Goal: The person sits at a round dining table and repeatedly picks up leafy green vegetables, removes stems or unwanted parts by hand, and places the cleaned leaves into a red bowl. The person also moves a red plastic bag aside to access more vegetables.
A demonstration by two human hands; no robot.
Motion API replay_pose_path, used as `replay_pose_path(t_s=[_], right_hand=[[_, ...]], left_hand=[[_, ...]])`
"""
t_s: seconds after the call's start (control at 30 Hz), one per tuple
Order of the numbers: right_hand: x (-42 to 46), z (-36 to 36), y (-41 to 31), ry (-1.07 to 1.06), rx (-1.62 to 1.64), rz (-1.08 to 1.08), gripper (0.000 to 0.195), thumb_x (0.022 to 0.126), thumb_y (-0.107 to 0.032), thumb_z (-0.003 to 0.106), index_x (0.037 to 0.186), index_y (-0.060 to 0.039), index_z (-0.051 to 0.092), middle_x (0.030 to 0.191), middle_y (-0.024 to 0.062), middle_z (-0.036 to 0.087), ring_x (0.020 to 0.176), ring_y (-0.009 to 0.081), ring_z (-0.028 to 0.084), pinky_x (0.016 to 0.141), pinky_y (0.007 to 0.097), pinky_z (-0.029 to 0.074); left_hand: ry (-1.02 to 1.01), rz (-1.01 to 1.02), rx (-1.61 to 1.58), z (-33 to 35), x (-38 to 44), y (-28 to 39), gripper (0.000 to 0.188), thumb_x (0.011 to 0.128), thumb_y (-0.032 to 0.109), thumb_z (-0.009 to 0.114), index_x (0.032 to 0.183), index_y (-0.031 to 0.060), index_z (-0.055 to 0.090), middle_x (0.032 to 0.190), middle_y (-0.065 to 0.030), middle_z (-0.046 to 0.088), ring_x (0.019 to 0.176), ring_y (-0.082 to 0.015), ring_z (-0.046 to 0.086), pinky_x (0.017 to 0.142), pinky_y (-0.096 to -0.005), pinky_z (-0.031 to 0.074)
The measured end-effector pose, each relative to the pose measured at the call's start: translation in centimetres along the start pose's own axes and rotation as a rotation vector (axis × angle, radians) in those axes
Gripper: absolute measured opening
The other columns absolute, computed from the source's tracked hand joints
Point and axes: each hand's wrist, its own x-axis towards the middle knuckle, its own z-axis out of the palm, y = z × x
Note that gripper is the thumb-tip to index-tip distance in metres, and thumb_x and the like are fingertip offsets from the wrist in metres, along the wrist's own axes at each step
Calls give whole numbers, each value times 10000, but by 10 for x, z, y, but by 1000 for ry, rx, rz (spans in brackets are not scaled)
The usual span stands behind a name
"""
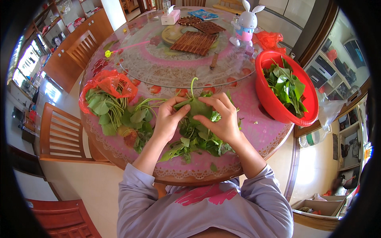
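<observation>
Over the near part of the round table, my left hand (170, 118) pinches a broad green leaf (196, 107) between thumb and fingers. The leaf's pale curled stem (192, 86) points up and away from me. On the leaf's right side is my right hand (223, 116), its thumb and index finger spread on the leaf; its other fingertips are partly hidden. Beneath both hands lies a loose pile of leafy greens (198, 139). More leafy stems (140, 116) lie left of my left hand, beside a bundle of greens (104, 107) partly inside a red plastic bag (114, 81).
A red plastic basin (311, 111) with leafy greens (285, 83) sits tilted at the table's right edge. Farther back are a glass turntable (143, 65), a peeler-like tool (213, 61), woven mats (190, 43), a tissue box (170, 17) and a rabbit-shaped toy (246, 23). A wooden chair (64, 132) stands left.
</observation>
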Motion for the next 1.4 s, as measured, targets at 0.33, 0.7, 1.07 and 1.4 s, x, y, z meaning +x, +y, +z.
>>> replay_pose_path(t_s=[0.33,0.7,1.07,1.4], right_hand=[[-3,0,8,-68,198,246,112,807,-66,730,871,13,684,765,79,627,712,186,592,683,298,475],[-4,6,12,-27,-139,-124,303,684,-186,822,929,-48,708,872,62,609,799,257,556,759,384,451],[-3,-4,25,18,336,481,157,879,-134,690,849,20,696,706,20,627,657,86,532,609,250,419],[17,-59,17,628,175,221,117,904,-81,660,960,15,695,816,5,667,693,51,569,602,188,467]], left_hand=[[-60,94,15,5,-2,6,329,998,305,520,923,0,620,819,9,589,721,-64,554,633,-263,554],[-27,283,333,0,0,3,381,984,304,562,749,5,549,635,83,395,605,-34,326,512,-237,275],[-60,137,467,-8,0,10,257,940,254,638,899,2,668,641,74,454,588,-21,339,513,-221,265],[262,303,276,-49,22,17,223,959,188,597,1069,0,645,878,-53,682,810,-106,641,745,-249,502]])
